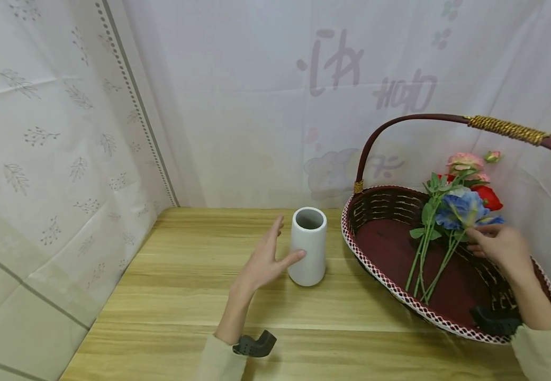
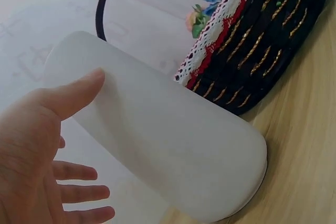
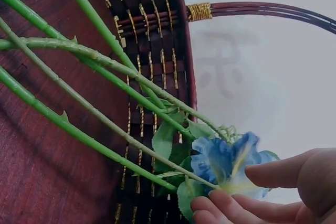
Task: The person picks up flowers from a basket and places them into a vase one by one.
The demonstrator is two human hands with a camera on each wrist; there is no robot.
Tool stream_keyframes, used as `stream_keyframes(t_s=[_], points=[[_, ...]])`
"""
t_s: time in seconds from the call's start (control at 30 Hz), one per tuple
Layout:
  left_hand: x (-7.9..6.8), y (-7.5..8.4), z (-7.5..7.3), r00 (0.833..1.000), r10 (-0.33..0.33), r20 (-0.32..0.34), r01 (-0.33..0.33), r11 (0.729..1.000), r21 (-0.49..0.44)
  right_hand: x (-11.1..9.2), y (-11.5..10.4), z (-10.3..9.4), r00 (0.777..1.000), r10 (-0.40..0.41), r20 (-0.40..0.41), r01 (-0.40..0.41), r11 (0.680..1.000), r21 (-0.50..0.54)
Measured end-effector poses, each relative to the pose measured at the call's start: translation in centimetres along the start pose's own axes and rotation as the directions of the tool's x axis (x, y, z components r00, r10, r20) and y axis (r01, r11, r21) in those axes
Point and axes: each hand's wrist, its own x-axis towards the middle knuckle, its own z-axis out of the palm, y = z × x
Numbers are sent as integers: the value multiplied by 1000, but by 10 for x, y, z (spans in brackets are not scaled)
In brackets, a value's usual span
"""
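A white cylindrical vase (image 1: 308, 254) stands upright on the wooden table. My left hand (image 1: 264, 262) is beside it, fingers extended and thumb spread; the thumb overlaps the vase's side in the head and left wrist views. Artificial flowers with long green stems (image 3: 100, 114) lie in the dark red woven basket (image 1: 387, 241): a blue flower (image 1: 463, 210), red flowers (image 1: 487, 197) and pink flowers (image 1: 466, 161). At the blue flower is my right hand (image 1: 504, 248), with thumb and fingertips at its petals and base. A gap shows between thumb and index finger in the right wrist view.
The basket's tall arched handle (image 1: 427, 117), wrapped in gold cord, rises above the flowers. White and red lace trim (image 1: 399, 296) runs along its rim. A pale printed curtain (image 1: 237, 106) hangs behind the table and at the left.
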Motion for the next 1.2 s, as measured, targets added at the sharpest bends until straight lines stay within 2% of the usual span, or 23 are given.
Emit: stream_keyframes(t_s=[0.2, 0.43, 0.63, 0.83, 0.97, 1.2], points=[[2, 3, 4, 1000, -5, 29, 5, 1000, -19, 3, 6, 1, 998, 12, 63, -16, 998, 60], [6, -2, 11, 998, 46, 33, -44, 997, -62, 8, 8, 6, 992, 61, 114, -74, 991, 108], [10, -5, 16, 992, 121, 30, -116, 984, -135, 12, 11, 7, 976, 100, 192, -133, 977, 164], [12, -6, 23, 992, 117, 46, -108, 980, -169, 16, 14, 7, 960, 125, 249, -173, 968, 181], [13, -7, 27, 992, 112, 51, -100, 977, -186, 17, 16, 8, 960, 112, 255, -166, 966, 197], [14, -10, 30, 992, 123, 20, -115, 965, -236, 15, 15, 9, 969, 86, 230, -133, 971, 199]])
